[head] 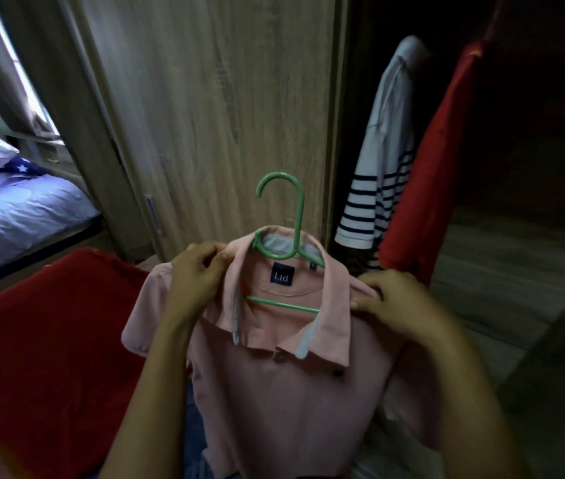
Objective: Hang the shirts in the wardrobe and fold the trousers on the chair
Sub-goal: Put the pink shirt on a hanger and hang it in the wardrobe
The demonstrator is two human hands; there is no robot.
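Three shirts are in view: a pink polo (284,392) held up before the wardrobe door (212,108), and a striped shirt (377,174) and red shirt (436,174) hanging inside the open wardrobe. The polo sits on one green hanger (296,216), its navy neck label reading "Lid". The left hand (198,274) pinches its left collar edge, and the right hand (391,299) grips its right shoulder.

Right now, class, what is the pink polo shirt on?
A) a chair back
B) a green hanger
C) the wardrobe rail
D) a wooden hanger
B: the green hanger sits inside the collar of the pink polo shirt, which the left hand and right hand pinch at the shoulders.
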